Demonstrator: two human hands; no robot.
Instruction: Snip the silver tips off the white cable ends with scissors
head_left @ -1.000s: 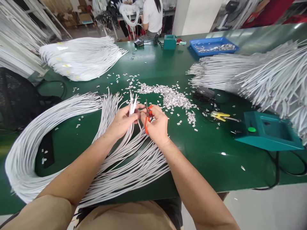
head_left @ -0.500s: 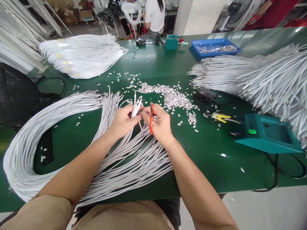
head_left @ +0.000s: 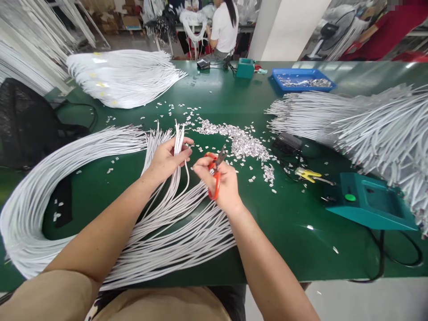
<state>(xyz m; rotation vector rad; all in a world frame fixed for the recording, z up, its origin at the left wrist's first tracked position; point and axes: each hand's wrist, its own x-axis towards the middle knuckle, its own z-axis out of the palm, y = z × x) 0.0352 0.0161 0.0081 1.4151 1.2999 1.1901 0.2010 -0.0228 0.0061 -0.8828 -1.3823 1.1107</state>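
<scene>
The white cables [head_left: 157, 232] have a smooth, matt plastic sheath. The scissors [head_left: 216, 176] show glossy orange plastic handles and dull grey metal blades. Beyond the scissors, the loose pile of clips [head_left: 240, 140] glints like bright metal. The green tabletop [head_left: 294, 223] is smooth and slightly glossy, as is the teal plastic box [head_left: 371, 203] to their right.

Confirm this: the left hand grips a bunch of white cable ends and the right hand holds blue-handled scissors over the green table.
Not quite: the scissors have orange handles, not blue, as the head view shows. The rest stands: the left hand grips the white cable ends, and the right hand holds the scissors over the green table.
</scene>
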